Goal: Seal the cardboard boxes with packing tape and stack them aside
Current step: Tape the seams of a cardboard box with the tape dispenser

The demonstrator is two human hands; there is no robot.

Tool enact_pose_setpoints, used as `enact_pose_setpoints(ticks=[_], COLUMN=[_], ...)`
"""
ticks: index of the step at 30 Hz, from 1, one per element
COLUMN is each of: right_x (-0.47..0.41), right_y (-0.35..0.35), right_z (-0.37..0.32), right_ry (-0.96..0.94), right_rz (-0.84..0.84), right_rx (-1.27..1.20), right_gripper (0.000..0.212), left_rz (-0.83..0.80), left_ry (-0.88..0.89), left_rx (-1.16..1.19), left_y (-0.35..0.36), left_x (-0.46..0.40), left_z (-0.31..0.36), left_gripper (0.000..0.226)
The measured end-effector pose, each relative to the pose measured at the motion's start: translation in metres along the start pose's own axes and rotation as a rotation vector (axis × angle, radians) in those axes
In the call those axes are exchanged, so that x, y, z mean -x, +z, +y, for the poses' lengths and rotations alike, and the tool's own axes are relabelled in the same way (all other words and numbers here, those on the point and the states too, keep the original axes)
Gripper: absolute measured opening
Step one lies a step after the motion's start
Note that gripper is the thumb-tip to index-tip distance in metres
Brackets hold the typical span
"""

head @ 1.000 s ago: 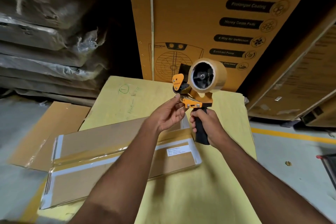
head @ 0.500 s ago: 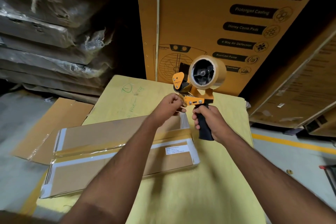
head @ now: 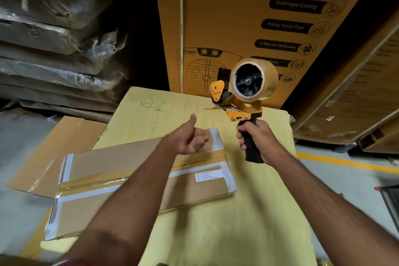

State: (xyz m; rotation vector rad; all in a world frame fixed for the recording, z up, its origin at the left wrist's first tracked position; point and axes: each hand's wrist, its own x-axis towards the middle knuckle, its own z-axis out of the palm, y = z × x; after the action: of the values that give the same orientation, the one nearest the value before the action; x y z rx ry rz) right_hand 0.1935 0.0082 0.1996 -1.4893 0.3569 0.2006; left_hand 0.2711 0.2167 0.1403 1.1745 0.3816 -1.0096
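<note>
1. Since half a second ago, the left hand (head: 190, 140) has let go of the front of the tape dispenser (head: 241, 101) and dropped away to the left; it now hangs above the far end of the flat cardboard box (head: 121, 179), thumb up, fingers loosely curled round nothing.
2. Gripping the dispenser's black handle, the right hand (head: 259, 142) has its fingers wrapped tight, holding the tool upright in the air.
3. Mounted on top of the orange frame, the roll of tape (head: 261, 80) shows its open core to the camera.
4. Lying on a yellow sheet (head: 226, 222), the flat cardboard box runs from lower left to centre, with brownish tape along its length and clear tape across its ends; a white label (head: 208, 176) sits near its right end.
5. Behind the sheet stands a tall orange appliance carton (head: 226, 17) printed "Home Appliances".
6. Plastic-wrapped stacks (head: 54, 39) fill the left background.
7. On the floor at right runs a yellow line (head: 345, 161).
</note>
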Motion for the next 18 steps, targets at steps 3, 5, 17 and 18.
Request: enact_pose_setpoints(ticks=[3,5,17,18], right_x=[-0.002,-0.001,0.007,0.008], right_y=[0.002,0.001,-0.020,-0.021], right_z=[0.005,0.009,0.057,0.066], right_ry=[-0.002,-0.008,0.054,0.061], right_rz=[0.017,0.024,0.167,0.180], right_rx=[0.020,0.029,0.298,0.321], right_gripper=[0.011,0.010,0.009,0.011], left_rz=[-0.183,-0.212,0.058,0.019], left_ry=[-0.040,-0.051,0.129,0.149], left_rx=[0.215,0.208,-0.751,-0.828], left_y=[0.024,0.033,0.030,0.026], left_x=[-0.004,-0.006,-0.057,-0.063], left_z=[0.020,0.030,0.048,0.049], left_gripper=[0.095,0.080,0.029,0.033])
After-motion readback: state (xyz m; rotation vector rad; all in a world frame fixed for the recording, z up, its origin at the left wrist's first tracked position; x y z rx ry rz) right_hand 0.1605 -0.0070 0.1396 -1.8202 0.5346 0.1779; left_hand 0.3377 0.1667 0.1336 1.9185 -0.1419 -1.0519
